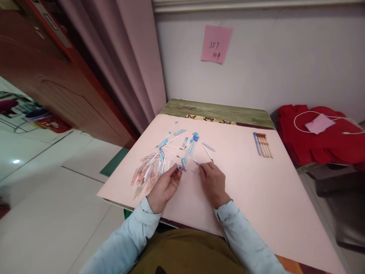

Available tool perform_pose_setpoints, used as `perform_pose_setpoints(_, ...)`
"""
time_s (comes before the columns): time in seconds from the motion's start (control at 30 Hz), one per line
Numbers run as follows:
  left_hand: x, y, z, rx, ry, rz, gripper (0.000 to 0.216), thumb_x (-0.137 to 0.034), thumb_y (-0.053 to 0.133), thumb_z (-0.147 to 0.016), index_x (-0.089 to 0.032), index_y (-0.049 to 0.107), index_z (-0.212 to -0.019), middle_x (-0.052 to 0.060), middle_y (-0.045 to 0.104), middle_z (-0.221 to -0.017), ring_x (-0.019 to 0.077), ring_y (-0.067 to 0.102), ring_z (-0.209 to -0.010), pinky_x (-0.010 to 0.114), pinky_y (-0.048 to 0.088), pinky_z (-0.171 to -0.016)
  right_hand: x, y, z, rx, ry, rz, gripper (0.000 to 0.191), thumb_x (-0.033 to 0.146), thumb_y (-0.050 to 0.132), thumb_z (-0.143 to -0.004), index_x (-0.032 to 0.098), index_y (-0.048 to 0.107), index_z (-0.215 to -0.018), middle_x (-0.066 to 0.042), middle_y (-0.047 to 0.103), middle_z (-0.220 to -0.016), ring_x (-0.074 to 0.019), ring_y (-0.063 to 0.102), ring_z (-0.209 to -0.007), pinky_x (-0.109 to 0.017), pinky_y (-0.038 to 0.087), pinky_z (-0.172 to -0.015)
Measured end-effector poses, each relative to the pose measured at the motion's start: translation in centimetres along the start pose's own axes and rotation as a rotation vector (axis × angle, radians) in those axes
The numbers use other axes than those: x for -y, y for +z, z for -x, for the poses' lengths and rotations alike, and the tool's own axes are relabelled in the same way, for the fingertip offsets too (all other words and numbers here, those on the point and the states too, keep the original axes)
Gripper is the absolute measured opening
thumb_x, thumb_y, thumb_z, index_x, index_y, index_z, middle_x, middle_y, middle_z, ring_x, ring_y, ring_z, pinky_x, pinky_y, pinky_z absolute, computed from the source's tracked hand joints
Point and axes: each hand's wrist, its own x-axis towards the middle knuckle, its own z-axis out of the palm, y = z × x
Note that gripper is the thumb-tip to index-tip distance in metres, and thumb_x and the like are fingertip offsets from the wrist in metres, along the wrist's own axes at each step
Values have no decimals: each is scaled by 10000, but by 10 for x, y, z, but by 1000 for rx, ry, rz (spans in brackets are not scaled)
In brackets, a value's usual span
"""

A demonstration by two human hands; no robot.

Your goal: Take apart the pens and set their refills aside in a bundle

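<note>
Above the table, my left hand [167, 185] pinches a small blue pen part [179, 167] between thumb and fingertips. My right hand [213, 182] is closed on a slim, pale pen piece [196, 162] whose end points up and left toward the left hand. Just beyond the fingers lie blue pen parts [184, 163], with blue-topped pieces [195, 136] further back. Thin white refills with dark tips [172, 147] are scattered among them. Left of my left hand spreads a pile of clear and brownish pen parts [146, 173]. A lilac barrel [208, 146] lies beyond my right hand.
Several pens [264, 145], one blue and the others brown-topped, lie in a row at the table's right. The pink-covered table [256, 198] meets a wall with a pink note [216, 43]. A red cloth [322, 140] with a white cable is on the right.
</note>
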Motion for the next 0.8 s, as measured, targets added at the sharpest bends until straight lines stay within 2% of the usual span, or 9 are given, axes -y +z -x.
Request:
perform_pose_setpoints(0.1,-13,3,-1,-12,47,40,142,-79,499,-940,-69,586,-828,66,657,-713,58,604,-505,116,541,-484,-8,-3,-3,-32,76,10,155,238,560,-947,227,714,-931,-23,664,-882,-159,603,-834,-259,362,-656)
perform_pose_setpoints(0.23,-25,8,-2,34,53,61,151,-108,494,-951,-59,591,-846,66,653,-721,51,599,-499,110,536,-477,-11,-4,-3,-49,88,59,135,266,592,-923,238,722,-943,-28,656,-873,-171,589,-837,-277,345,-637)
perform_pose_setpoints(0.47,-20,16,-10,39,43,64,118,-98,508,-943,-75,589,-860,56,656,-704,58,609,-513,112,533,-482,-12,-7,-3,-54,67,136,115,279,619,-899,221,710,-859,-61,669,-811,-211,571,-811,-305,354,-663)
perform_pose_setpoints(0.53,-17,17,-17,32,59,63,109,-93,517,-937,-81,592,-858,53,663,-695,60,610,-515,119,536,-489,-11,-10,-4,-103,65,80,122,274,594,-906,213,693,-869,-56,682,-807,-204,588,-790,-300,375,-668)
perform_pose_setpoints(0.67,-6,15,-27,25,123,67,97,-95,556,-915,-105,600,-829,25,654,-649,68,615,-521,132,541,-515,1,-22,-2,-199,31,-222,130,303,562,-916,220,660,-936,-13,704,-803,-150,637,-713,-251,442,-646)
perform_pose_setpoints(0.8,3,11,-29,89,302,-29,91,-109,595,-887,-103,613,-798,35,670,-678,77,629,-566,154,537,-549,15,-32,2,-198,-92,-360,114,276,588,-886,219,671,-941,-26,722,-839,-152,664,-731,-261,499,-702)
